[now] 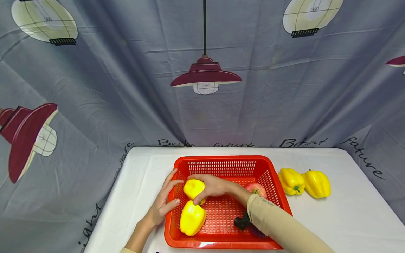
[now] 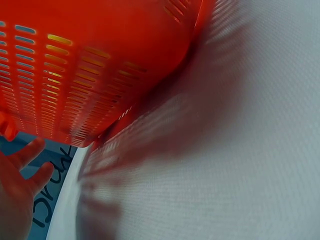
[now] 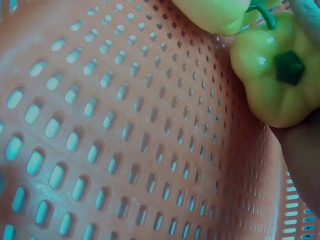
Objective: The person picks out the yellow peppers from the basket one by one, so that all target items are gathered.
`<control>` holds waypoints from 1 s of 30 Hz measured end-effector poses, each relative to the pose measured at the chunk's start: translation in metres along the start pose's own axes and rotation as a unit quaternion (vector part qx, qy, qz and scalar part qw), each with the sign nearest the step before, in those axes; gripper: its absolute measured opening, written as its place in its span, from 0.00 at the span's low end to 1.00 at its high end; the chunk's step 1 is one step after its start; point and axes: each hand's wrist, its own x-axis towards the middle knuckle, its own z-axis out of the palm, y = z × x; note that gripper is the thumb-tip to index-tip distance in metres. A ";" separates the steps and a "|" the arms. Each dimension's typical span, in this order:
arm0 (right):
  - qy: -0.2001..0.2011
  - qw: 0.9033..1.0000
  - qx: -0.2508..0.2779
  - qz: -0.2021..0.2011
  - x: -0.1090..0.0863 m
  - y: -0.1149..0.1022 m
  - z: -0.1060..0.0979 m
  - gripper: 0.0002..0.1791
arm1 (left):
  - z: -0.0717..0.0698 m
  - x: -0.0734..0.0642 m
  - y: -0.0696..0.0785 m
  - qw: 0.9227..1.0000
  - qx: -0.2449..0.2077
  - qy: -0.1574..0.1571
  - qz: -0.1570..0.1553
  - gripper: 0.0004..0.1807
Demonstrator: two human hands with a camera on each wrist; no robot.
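My right hand (image 1: 212, 185) reaches into the red plastic basket (image 1: 234, 245) and grips a yellow bell pepper (image 1: 193, 188) near the left wall. In the right wrist view that bell pepper (image 3: 255, 85) shows its green stem end. A second yellow bell pepper (image 1: 192, 218) lies in front of it on the basket floor. My left hand (image 1: 159, 205) is at the basket's left side, its fingers spread and extended at the rim. In the left wrist view the left hand (image 2: 17, 192) appears beside the slotted basket wall (image 2: 60, 75).
A reddish round fruit (image 1: 257, 189) sits at the basket's right, partly behind the right forearm. Below the sleeve is a black object (image 1: 242, 222) I cannot identify. Two yellow bell peppers, one left (image 1: 291, 181) and one right (image 1: 317, 184), lie on the white table (image 1: 348, 218).
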 end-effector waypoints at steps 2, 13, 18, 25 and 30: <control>0.003 1.000 -0.001 -0.003 0.000 0.001 0.000 0.43 | 0.000 0.000 0.001 1.000 0.000 -0.001 -0.002 0.28; 0.027 0.999 -0.012 -0.015 -0.002 -0.001 -0.003 0.36 | 0.000 0.000 0.002 1.000 -0.004 0.000 -0.006 0.28; 0.026 0.999 -0.002 -0.023 -0.002 -0.005 -0.009 0.37 | -0.001 -0.002 0.001 1.000 0.000 0.000 -0.007 0.28; 0.049 0.998 0.003 -0.034 -0.008 -0.011 -0.021 0.39 | -0.001 -0.002 0.000 1.000 0.002 0.000 -0.004 0.29; 0.062 0.997 0.033 -0.040 -0.016 -0.020 -0.031 0.38 | 0.000 -0.001 0.001 1.000 0.004 0.002 -0.006 0.29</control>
